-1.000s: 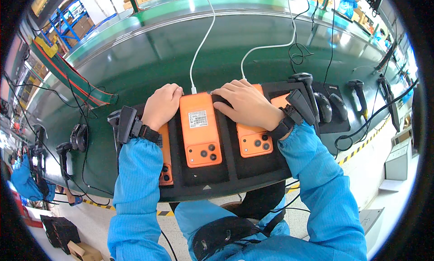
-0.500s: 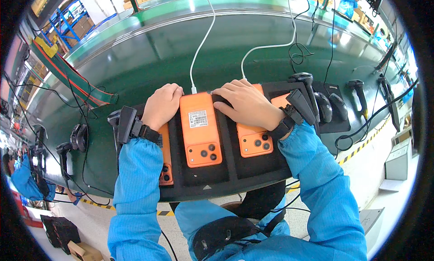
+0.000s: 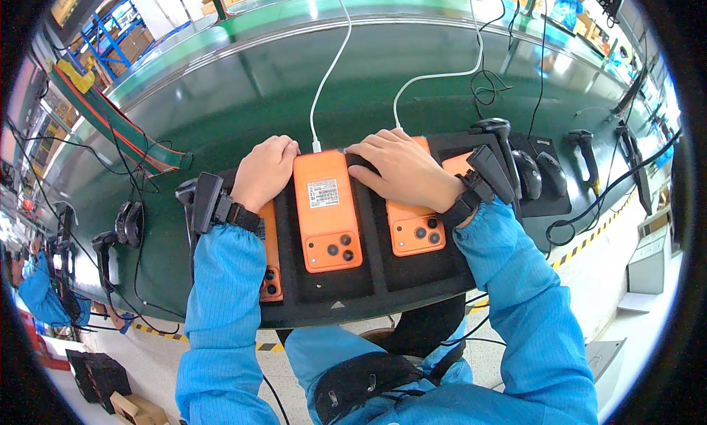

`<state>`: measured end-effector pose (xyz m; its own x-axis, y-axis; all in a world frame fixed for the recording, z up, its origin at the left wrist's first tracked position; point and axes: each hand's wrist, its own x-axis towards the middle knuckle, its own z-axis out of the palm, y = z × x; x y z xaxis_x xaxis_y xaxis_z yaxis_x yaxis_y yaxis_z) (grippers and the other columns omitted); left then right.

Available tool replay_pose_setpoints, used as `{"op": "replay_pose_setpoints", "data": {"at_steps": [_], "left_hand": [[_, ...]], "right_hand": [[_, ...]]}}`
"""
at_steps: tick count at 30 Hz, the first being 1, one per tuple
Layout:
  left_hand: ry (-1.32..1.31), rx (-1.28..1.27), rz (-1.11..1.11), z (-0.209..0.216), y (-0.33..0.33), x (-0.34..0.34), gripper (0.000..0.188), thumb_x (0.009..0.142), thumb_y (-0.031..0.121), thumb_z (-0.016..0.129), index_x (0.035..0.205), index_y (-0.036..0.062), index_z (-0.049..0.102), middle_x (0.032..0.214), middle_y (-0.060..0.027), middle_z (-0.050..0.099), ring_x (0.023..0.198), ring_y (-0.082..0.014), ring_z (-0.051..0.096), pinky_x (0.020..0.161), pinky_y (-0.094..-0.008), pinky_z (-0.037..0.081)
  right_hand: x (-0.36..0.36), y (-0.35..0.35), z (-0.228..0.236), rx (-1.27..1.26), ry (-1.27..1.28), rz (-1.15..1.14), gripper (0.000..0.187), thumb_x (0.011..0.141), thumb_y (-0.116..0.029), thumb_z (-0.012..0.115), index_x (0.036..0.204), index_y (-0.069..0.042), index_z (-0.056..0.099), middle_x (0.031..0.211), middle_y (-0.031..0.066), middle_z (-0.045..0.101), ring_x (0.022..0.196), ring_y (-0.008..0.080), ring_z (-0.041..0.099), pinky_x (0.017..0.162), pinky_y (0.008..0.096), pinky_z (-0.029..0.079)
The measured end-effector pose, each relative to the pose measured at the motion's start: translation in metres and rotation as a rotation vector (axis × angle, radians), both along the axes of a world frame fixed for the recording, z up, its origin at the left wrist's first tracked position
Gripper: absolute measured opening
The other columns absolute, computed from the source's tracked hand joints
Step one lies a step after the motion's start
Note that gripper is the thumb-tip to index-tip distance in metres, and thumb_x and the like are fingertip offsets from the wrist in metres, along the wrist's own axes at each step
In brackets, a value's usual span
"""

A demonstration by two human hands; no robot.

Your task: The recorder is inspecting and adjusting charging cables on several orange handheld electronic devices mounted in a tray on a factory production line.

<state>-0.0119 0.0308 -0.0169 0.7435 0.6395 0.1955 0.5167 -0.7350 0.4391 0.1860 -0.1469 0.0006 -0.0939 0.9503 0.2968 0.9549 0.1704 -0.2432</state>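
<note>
Several orange phones lie camera side up in a black tray. The middle phone (image 3: 329,230) carries a white label, and a white cable (image 3: 317,108) runs to its top end. My left hand (image 3: 266,171) rests palm down over the upper part of a left phone (image 3: 272,264), its fingertips bent near the cable end. Spread over the upper part of a right phone (image 3: 418,237), my right hand (image 3: 405,171) keeps its thumb apart, pointing toward the middle phone. Another white cable (image 3: 420,77) reaches that right phone. Under my right wrist, a further orange phone (image 3: 457,163) shows partly.
The black tray (image 3: 331,311) sits at the near edge of a green bench (image 3: 243,79). Black handheld scanners (image 3: 584,156) stand right of it, others (image 3: 105,255) left. Dark cables (image 3: 622,176) cross both sides. A green frame (image 3: 121,119) rises at the left.
</note>
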Motion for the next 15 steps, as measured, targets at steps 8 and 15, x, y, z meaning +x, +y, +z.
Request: {"op": "replay_pose_setpoints", "data": {"at_steps": [8,15], "left_hand": [[0.006,0.015,0.001,0.0009,-0.0010,-0.0004,0.034,0.101,0.028,0.042,0.095,0.0034,0.064,0.100,-0.0174,0.067,0.098,-0.0386,0.063,0.085,-0.0491,0.049],[-0.018,-0.005,0.002,0.0001,-0.0011,0.0007,0.035,0.101,0.025,0.042,0.094,-0.0012,0.064,0.097,-0.0207,0.066,0.097,-0.0398,0.063,0.086,-0.0462,0.049]], "right_hand": [[-0.0001,0.0001,0.0000,0.000,0.011,0.004,0.037,0.099,-0.032,0.055,0.120,-0.002,0.064,0.115,0.0143,0.066,0.113,0.0308,0.058,0.102,0.0419,0.041],[0.0002,0.0001,-0.0002,-0.008,0.001,0.002,0.037,0.100,-0.032,0.055,0.120,-0.002,0.063,0.114,0.0147,0.066,0.113,0.0310,0.058,0.102,0.0422,0.041]]}}
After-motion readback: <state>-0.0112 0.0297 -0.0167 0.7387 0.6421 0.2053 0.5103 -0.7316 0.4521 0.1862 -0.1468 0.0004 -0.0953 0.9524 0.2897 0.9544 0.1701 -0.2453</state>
